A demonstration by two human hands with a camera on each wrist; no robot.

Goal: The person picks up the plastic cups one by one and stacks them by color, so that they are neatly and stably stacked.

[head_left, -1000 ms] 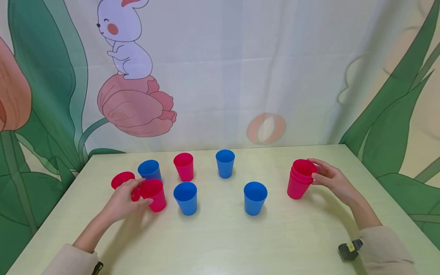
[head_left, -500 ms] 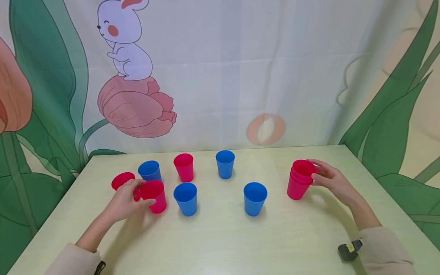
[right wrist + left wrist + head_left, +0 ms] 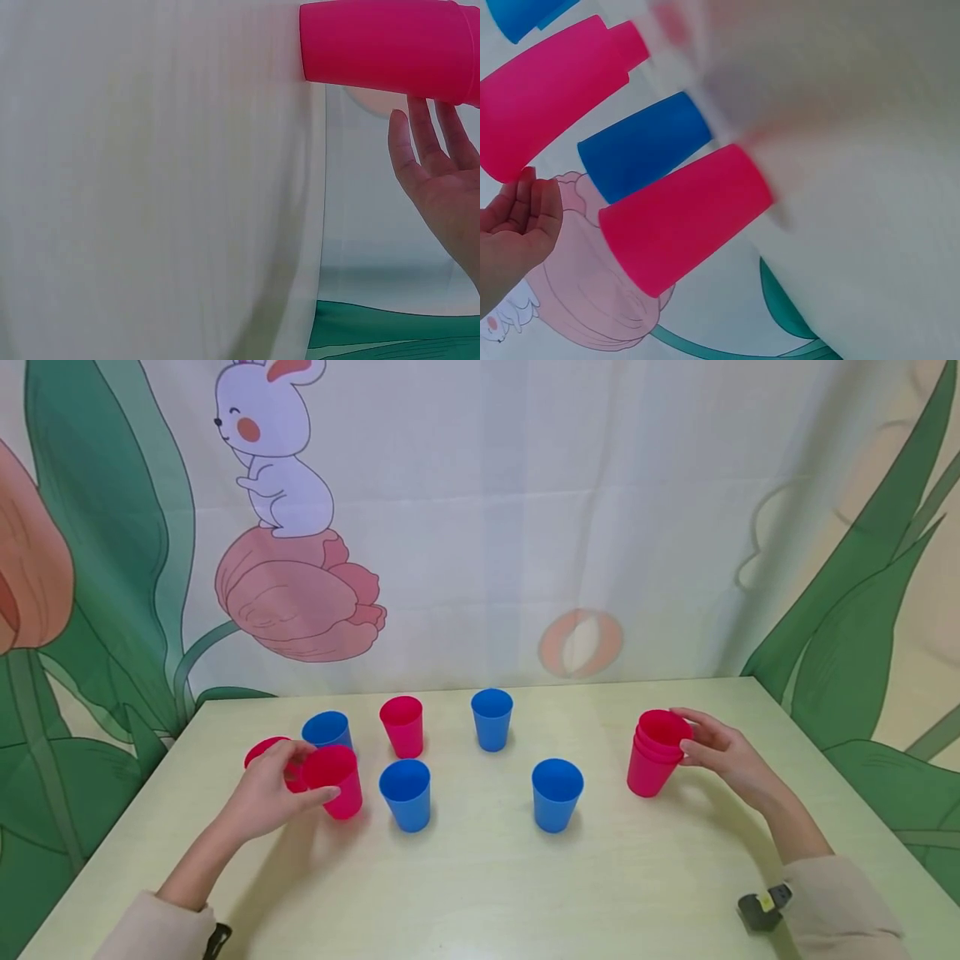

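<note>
The left hand (image 3: 264,795) is partly curled and pinches the held red cup (image 3: 339,783) between thumb and fingers, toward the left edge of the table (image 3: 480,893); I cannot tell whether the base touches the surface. Beside it, closer to that edge, is the outer red cup (image 3: 261,751), partly hidden by the hand. The right hand (image 3: 731,764), also partly curled, grips the top of the stack of 2 nested red cups (image 3: 652,756) toward the right edge.

Between the hands are 5 more upright cups: the rear red cup (image 3: 402,727), near the back edge, and 4 blue cups (image 3: 492,720), 2 toward the back edge and 2 nearer the front edge. Beyond the back edge hangs a cloth (image 3: 480,527) printed with a white rabbit (image 3: 288,489) and green leaves (image 3: 97,527).
</note>
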